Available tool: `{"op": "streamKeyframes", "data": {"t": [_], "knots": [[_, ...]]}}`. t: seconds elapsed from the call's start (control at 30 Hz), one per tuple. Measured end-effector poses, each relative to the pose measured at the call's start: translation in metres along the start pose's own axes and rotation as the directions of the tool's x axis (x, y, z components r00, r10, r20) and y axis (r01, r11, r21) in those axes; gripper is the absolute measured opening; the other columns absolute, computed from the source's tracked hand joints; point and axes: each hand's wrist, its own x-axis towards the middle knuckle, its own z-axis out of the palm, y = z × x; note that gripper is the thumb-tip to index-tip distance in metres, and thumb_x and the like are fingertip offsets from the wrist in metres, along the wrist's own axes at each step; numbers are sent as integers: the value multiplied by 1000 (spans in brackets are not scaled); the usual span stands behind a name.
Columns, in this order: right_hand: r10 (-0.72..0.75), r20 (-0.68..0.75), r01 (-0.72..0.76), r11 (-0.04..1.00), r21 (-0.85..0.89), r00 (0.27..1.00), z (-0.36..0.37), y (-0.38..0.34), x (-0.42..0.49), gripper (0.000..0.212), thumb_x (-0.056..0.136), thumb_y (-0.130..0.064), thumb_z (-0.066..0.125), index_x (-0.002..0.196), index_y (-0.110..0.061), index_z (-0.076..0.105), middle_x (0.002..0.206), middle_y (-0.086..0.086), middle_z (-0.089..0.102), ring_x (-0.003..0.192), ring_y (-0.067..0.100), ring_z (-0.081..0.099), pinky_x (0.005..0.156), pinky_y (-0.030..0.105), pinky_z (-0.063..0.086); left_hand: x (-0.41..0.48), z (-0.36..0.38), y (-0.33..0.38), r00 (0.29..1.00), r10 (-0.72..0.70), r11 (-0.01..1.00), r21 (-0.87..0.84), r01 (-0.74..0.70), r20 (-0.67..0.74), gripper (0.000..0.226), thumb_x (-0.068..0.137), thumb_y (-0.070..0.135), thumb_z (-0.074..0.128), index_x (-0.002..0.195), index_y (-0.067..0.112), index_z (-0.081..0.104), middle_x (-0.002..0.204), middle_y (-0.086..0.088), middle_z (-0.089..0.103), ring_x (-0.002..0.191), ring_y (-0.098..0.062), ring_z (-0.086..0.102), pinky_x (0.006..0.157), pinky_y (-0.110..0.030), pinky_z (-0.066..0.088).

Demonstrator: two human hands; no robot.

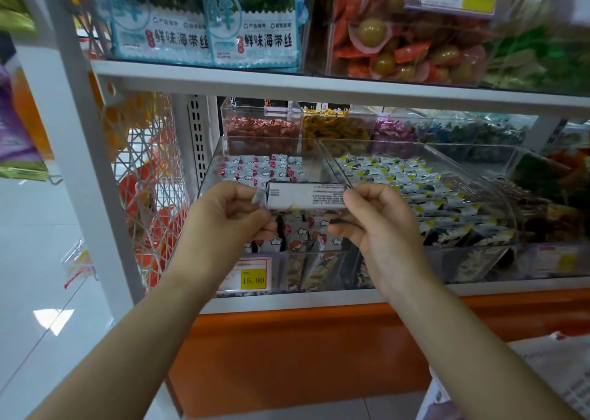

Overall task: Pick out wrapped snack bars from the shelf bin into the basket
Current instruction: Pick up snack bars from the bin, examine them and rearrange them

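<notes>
A grey-white wrapped snack bar [305,196] with small printed text is held level in front of the clear shelf bin [220,161]. My left hand [233,212] pinches its left end and my right hand [373,215] pinches its right end. Behind and below the bar, the bin holds several more wrapped bars [274,167] with red and white cloud print. No basket can be seen for certain; a white meshed object [555,375] shows at the lower right corner.
A second clear bin [498,202] to the right holds yellow-and-black wrapped snacks. Smaller bins of candy stand behind. A white shelf board [319,85] hangs just above the bins. A yellow price tag [253,279] sits on the bin front. An orange base panel runs below.
</notes>
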Motion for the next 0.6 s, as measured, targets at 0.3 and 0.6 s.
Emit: {"op": "streamKeyframes", "data": {"t": [0.3,0.6], "knots": [[-60,58,67,990,-123,996,2,2,-1,19,86,2,59,93,-13,69,100,11,67,89,19,69,71,25,56,0,1,1,996,-85,996,3,85,23,26,83,20,66,108,16,59,91,-8,65,67,-11,69,60,-14,51],[-120,-63,97,953,-287,991,1,1,-1,18,82,-10,66,69,-22,66,81,5,67,86,29,65,79,53,55,-4,2,6,992,-38,996,91,27,124,22,81,14,66,102,17,59,96,-12,62,67,-17,68,63,-17,54]]}}
